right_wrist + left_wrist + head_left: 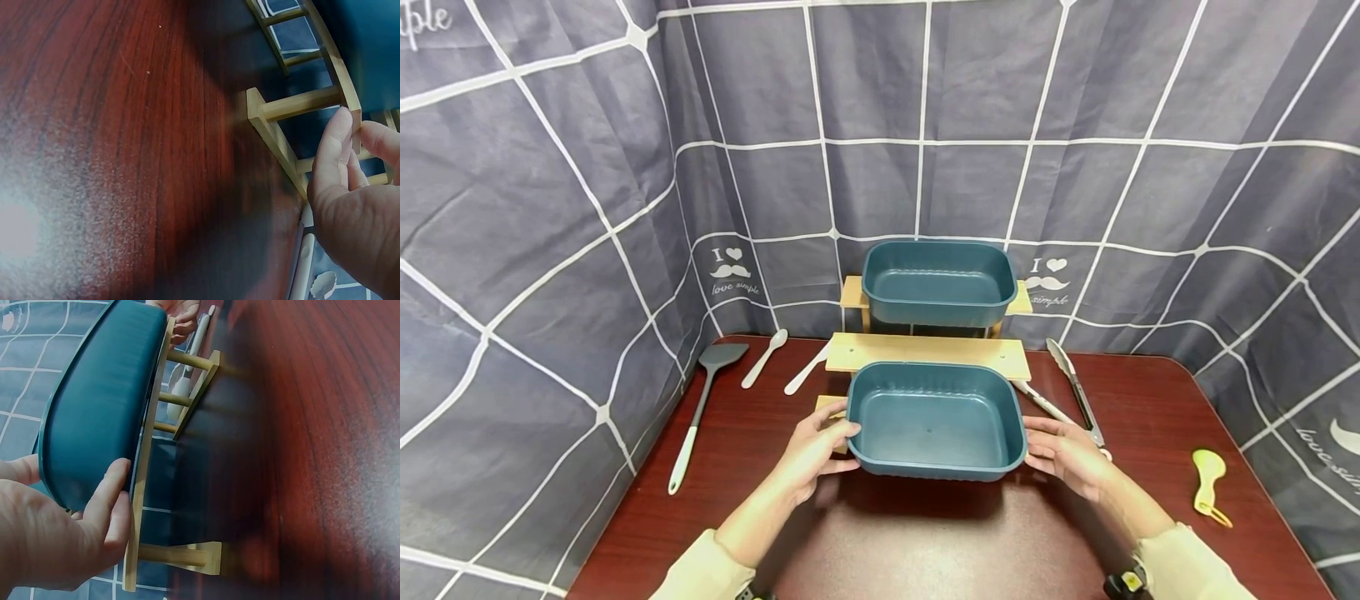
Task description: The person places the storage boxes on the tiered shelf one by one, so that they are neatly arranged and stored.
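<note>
A dark teal plastic bin (932,425) sits at the front of a stepped wooden rack (925,350). In the left wrist view its base lies right along the rack's front board (145,456). My left hand (816,446) grips the bin's left end, thumb at the rim and fingertips low on the wall. At the right end, my right hand (1067,454) is close beside the bin; the right wrist view shows its thumb above and fingertips below the end of the front board (344,75). A second teal bin (940,287) stands on the rack's upper level.
Left of the rack lie a grey spatula (707,400) and two white spoons, one nearer (765,358) than the other (808,367). Tongs (1075,387) lie to the right. A yellow-green scoop-like utensil (1207,483) rests near the table's right edge. Grey curtains (970,100) enclose the table.
</note>
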{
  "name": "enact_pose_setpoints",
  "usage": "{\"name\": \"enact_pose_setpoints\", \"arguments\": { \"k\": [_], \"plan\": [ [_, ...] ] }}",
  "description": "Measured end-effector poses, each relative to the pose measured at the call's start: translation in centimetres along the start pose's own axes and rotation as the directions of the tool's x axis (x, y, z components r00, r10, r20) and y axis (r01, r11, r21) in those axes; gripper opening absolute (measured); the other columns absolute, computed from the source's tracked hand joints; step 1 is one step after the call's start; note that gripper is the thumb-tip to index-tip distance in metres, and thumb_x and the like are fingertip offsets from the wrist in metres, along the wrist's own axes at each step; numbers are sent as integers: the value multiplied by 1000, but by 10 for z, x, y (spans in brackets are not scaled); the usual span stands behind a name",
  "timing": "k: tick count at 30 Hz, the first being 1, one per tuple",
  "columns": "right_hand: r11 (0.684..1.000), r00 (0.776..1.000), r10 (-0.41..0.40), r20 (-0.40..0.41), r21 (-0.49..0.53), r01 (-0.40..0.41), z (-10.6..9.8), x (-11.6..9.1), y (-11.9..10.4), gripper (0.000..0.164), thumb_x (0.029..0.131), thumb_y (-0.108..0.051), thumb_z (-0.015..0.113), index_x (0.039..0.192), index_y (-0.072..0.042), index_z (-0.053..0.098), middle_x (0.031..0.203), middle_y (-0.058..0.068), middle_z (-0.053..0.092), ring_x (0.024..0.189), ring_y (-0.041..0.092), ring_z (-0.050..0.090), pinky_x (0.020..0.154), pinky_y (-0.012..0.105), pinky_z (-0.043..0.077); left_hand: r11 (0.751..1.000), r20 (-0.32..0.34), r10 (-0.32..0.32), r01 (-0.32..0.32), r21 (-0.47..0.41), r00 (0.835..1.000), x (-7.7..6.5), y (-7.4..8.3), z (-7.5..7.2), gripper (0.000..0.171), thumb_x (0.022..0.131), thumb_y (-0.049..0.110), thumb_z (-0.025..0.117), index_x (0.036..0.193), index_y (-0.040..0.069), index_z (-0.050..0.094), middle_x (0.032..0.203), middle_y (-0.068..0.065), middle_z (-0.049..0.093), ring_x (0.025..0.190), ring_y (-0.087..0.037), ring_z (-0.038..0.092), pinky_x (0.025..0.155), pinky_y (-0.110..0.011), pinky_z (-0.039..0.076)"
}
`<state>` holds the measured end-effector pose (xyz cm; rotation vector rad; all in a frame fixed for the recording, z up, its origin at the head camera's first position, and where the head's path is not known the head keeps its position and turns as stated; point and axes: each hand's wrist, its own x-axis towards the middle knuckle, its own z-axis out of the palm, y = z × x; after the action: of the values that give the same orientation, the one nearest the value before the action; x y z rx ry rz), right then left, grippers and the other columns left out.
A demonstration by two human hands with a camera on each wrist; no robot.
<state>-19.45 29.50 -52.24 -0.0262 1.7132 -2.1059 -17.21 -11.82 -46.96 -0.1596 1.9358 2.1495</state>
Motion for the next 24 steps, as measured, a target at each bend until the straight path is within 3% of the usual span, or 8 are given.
{"name": "enact_pose_setpoints", "arguments": {
  "k": [4,24],
  "plan": [
    [1000,1000,-2,2,5,2,-1,1,2,21,107,-6,55,121,-19,66,112,-2,75,97,13,73,88,31,61,1000,-22,11,-11,7,1000,-1,-1,1,56,93,16,72,145,3,55,118,-21,63,94,-30,70,79,-54,63],
    [1000,1000,-19,23,-20,19,-3,-1,0,23,108,-6,53,124,-15,65,115,-2,74,102,13,72,93,33,59,1000,-43,18,-18,8,999,-1,0,-2,51,99,19,68,145,4,55,126,-21,61,106,-35,69,83,-54,62]
  ]
}}
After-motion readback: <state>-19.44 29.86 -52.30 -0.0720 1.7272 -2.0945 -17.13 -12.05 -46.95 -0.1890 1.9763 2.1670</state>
